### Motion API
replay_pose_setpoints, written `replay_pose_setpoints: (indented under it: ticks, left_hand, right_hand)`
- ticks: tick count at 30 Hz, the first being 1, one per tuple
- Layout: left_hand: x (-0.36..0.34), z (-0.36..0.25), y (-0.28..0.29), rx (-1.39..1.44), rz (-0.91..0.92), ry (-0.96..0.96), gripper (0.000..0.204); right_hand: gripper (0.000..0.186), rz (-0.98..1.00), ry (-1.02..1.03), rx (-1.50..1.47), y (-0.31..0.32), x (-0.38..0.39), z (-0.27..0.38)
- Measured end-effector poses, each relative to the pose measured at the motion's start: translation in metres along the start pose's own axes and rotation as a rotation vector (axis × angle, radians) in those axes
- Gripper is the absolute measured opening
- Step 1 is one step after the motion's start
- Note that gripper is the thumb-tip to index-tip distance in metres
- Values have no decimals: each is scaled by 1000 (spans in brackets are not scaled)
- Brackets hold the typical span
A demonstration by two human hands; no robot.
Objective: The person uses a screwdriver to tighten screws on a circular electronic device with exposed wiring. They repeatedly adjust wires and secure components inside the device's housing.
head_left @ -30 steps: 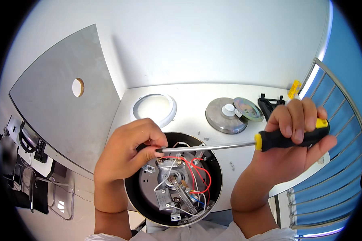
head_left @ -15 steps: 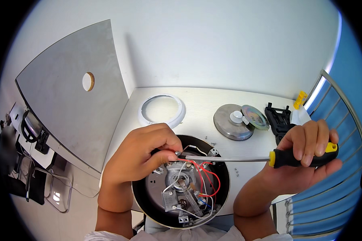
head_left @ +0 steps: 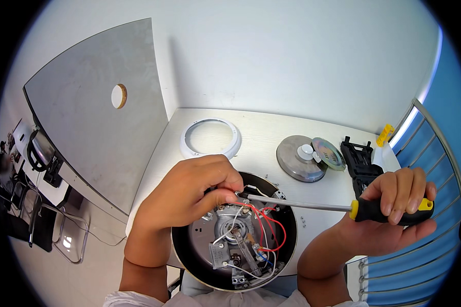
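Observation:
My right hand (head_left: 397, 204) is wrapped around the black and yellow handle of a long screwdriver (head_left: 312, 205). The shaft points left and lies nearly level over an opened round appliance base (head_left: 204, 258). At its tip, the thumb and forefinger of my left hand (head_left: 202, 187) pinch a small metal screw (head_left: 237, 194). The base has a dark wall, and inside are a round metal heating unit, red and white wires (head_left: 281, 230) and small terminal blocks. My left fingers hide part of its far rim.
Behind the base lies a white plastic ring (head_left: 235, 143). A domed metal cover (head_left: 294, 166) with a round plate (head_left: 329, 153) leaning on it sits farther right. Loose screws (head_left: 303, 222) dot the table. A black plastic part (head_left: 361, 163) and metal railing (head_left: 435, 125) stand at right.
The view has shifted slightly. Both hands, with the screwdriver and screw, sit a little farther right in the picture, and the screwdriver slopes down more toward its handle. Both grips stay the same.

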State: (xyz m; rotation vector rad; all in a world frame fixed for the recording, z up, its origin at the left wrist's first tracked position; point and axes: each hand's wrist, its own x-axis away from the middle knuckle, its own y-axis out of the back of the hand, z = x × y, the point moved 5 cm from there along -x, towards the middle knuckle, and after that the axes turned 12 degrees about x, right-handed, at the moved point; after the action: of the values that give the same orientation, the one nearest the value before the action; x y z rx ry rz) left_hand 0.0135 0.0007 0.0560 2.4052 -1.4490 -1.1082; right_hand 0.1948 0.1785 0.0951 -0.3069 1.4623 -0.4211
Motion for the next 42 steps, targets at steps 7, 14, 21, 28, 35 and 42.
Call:
replay_pose_setpoints:
  ticks: [7,14,21,28,35,42]
  left_hand:
    - [1,0,-1,-21,1,-26,20]
    - [-1,1,-2,-38,8,-101,19]
    - [-2,4,-5,-81,3,-105,15]
    - [-5,13,-5,-219,-9,0,15]
    - [-1,13,2,-122,-59,45,32]
    - [3,32,10,-162,185,11,32]
  right_hand:
    - [35,26,10,10,-1,1,2]
    - [31,113,6,-2,-4,1,4]
    - [29,109,8,-43,-10,3,-2]
    - [30,110,11,14,-27,15,-12]
    - [31,127,-7,39,-27,15,-15]
    - [33,133,-130,149,-18,12,-20]
